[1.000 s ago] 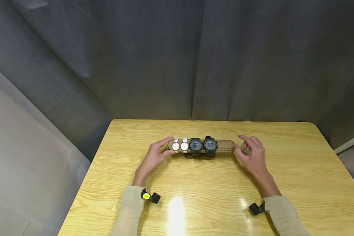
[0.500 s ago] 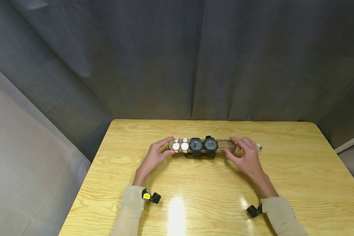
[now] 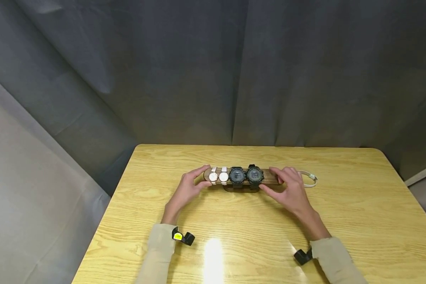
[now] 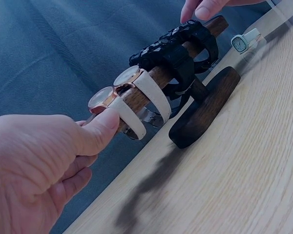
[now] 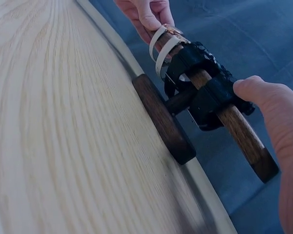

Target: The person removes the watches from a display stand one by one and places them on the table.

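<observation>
On table [image 3: 248, 225], watch stand [image 5: 161, 117] probably stiff, rather light; better to hold bar end [image 3: 206, 174], where left hand [image 3: 186, 191] pinches. Right hand [image 3: 293, 192]: fingers spread, thumb at black watch [image 3: 255, 174].

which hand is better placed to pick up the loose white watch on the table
Likely the right hand: the loose white watch lies just past its outer side, while the left hand grips the far left end of the bar, with four watches in between.

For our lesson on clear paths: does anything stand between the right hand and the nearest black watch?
Nothing visible does: the right hand has its thumb right at the edge of that black watch.
</observation>
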Demonstrator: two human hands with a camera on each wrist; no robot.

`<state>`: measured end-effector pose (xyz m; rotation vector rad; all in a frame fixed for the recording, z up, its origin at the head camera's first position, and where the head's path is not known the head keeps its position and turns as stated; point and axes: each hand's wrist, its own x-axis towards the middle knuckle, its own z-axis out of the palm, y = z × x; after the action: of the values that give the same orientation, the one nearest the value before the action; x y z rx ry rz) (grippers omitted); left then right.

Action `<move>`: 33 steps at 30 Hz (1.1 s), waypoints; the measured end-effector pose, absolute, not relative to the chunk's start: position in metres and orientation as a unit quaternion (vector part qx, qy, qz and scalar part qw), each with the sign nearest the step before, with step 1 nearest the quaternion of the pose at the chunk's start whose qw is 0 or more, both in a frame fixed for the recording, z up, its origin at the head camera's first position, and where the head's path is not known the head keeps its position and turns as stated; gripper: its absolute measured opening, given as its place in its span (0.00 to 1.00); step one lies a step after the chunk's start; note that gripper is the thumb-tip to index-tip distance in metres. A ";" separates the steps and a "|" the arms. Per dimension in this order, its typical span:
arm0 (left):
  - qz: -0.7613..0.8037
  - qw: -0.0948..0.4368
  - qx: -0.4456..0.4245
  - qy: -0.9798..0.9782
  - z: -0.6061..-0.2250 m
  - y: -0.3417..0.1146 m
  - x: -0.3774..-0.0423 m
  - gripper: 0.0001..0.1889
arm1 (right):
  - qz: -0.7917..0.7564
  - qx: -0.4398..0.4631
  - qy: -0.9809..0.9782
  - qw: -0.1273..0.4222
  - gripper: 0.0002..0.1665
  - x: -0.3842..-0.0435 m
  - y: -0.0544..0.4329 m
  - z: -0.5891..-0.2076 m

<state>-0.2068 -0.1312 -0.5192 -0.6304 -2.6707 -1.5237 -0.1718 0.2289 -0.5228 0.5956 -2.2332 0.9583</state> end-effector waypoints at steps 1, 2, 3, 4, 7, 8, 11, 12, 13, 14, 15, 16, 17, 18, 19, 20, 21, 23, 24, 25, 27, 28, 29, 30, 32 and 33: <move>-0.485 0.002 -0.201 -0.851 -0.519 -0.131 -0.207 0.32 | 0.362 0.228 -0.847 0.316 0.34 -0.173 0.228 -0.523; -0.485 0.002 -0.201 -0.851 -0.519 -0.131 -0.207 0.32 | 0.361 0.229 -0.847 0.316 0.34 -0.173 0.226 -0.522; -0.485 0.003 -0.201 -0.851 -0.520 -0.131 -0.207 0.32 | 0.360 0.230 -0.847 0.316 0.34 -0.174 0.225 -0.522; -0.485 0.003 -0.201 -0.851 -0.519 -0.131 -0.207 0.32 | 0.358 0.231 -0.847 0.317 0.34 -0.174 0.224 -0.522; -0.486 0.003 -0.202 -0.850 -0.519 -0.131 -0.208 0.32 | 0.358 0.232 -0.847 0.316 0.35 -0.175 0.221 -0.522; -0.486 0.003 -0.201 -0.850 -0.519 -0.131 -0.208 0.32 | 0.360 0.233 -0.847 0.313 0.35 -0.175 0.220 -0.523; -0.489 -0.001 -0.201 -0.849 -0.519 -0.131 -0.207 0.32 | 0.370 0.231 -0.847 0.303 0.35 -0.175 0.218 -0.523; -0.490 -0.002 -0.199 -0.849 -0.519 -0.130 -0.207 0.32 | 0.373 0.230 -0.847 0.300 0.35 -0.174 0.217 -0.523; -0.492 -0.004 -0.198 -0.848 -0.518 -0.130 -0.207 0.32 | 0.376 0.230 -0.848 0.295 0.35 -0.174 0.216 -0.524; -0.493 -0.005 -0.196 -0.848 -0.518 -0.130 -0.207 0.32 | 0.377 0.230 -0.848 0.293 0.35 -0.174 0.215 -0.524; -0.493 -0.006 -0.196 -0.848 -0.518 -0.130 -0.207 0.32 | 0.377 0.228 -0.850 0.290 0.35 -0.174 0.214 -0.524; -0.493 -0.006 -0.195 -0.848 -0.517 -0.130 -0.207 0.32 | 0.376 0.226 -0.851 0.287 0.35 -0.174 0.214 -0.523; -0.493 -0.007 -0.195 -0.848 -0.517 -0.130 -0.207 0.32 | 0.374 0.225 -0.853 0.287 0.36 -0.174 0.213 -0.523; -0.493 -0.007 -0.196 -0.848 -0.517 -0.130 -0.207 0.32 | 0.371 0.225 -0.853 0.289 0.36 -0.174 0.212 -0.523; -0.493 -0.007 -0.197 -0.848 -0.517 -0.130 -0.207 0.32 | 0.369 0.224 -0.854 0.290 0.36 -0.174 0.212 -0.523; -0.492 -0.005 -0.198 -0.848 -0.517 -0.130 -0.207 0.32 | 0.365 0.224 -0.855 0.293 0.37 -0.174 0.211 -0.522; -0.492 -0.005 -0.199 -0.848 -0.517 -0.130 -0.207 0.32 | 0.363 0.224 -0.855 0.296 0.37 -0.175 0.211 -0.522; -0.491 -0.004 -0.200 -0.848 -0.518 -0.130 -0.207 0.32 | 0.355 0.225 -0.855 0.305 0.38 -0.175 0.210 -0.523; -0.491 -0.004 -0.199 -0.848 -0.518 -0.129 -0.207 0.32 | 0.351 0.225 -0.855 0.308 0.38 -0.176 0.210 -0.523; -0.490 -0.004 -0.199 -0.849 -0.518 -0.129 -0.207 0.32 | 0.348 0.224 -0.856 0.310 0.38 -0.176 0.209 -0.523; -0.490 -0.004 -0.199 -0.849 -0.518 -0.129 -0.207 0.32 | 0.342 0.222 -0.857 0.315 0.38 -0.177 0.209 -0.524; -0.490 -0.003 -0.199 -0.849 -0.518 -0.129 -0.208 0.32 | 0.339 0.221 -0.858 0.316 0.38 -0.177 0.208 -0.525; -0.489 -0.003 -0.199 -0.849 -0.518 -0.129 -0.208 0.32 | 0.338 0.220 -0.858 0.318 0.38 -0.177 0.208 -0.525; -0.489 -0.003 -0.199 -0.849 -0.517 -0.129 -0.208 0.32 | 0.336 0.219 -0.859 0.320 0.38 -0.178 0.208 -0.526; -0.490 -0.003 -0.200 -0.848 -0.517 -0.130 -0.208 0.32 | 0.335 0.216 -0.858 0.323 0.37 -0.178 0.206 -0.526; -0.490 -0.002 -0.200 -0.849 -0.517 -0.129 -0.208 0.32 | 0.335 0.216 -0.858 0.324 0.37 -0.178 0.206 -0.526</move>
<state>-0.2077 -0.1295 -0.5171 -0.6285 -2.6699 -1.5414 -0.1780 0.2061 -0.5263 0.5663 -2.2519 0.8779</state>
